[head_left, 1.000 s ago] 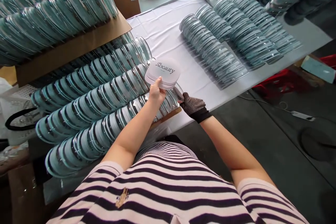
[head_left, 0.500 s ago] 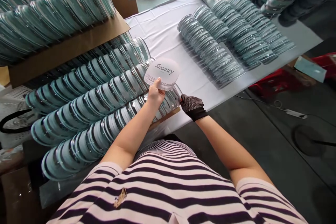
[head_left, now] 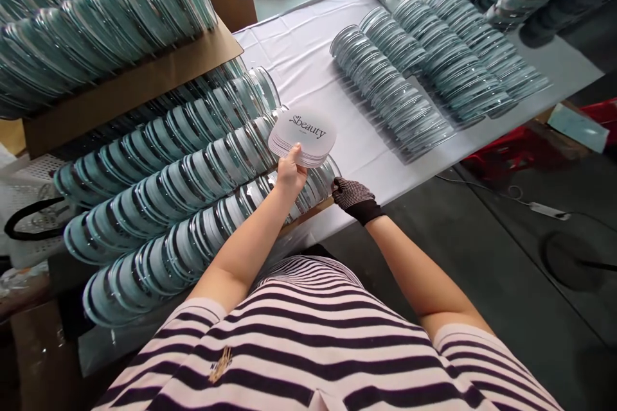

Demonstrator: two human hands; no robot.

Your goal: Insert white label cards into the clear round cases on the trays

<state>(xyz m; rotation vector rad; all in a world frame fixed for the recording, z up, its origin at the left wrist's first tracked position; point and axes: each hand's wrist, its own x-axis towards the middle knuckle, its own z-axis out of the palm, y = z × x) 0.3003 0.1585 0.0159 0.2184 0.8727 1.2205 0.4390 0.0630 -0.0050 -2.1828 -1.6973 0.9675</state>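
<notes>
Left hand (head_left: pixel 290 173) pinching card stack (head_left: pixel 303 136); loose cards risk fanning, slipping. Gloved right hand (head_left: pixel 353 193) seemingly gripping end case (head_left: pixel 328 174); tugging could topple row (head_left: pixel 202 237).

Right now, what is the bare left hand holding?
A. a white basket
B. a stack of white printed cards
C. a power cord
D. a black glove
B: the left hand grips a fanned stack of white printed cards by its lower edge, held above the rows of clear lids.
</notes>
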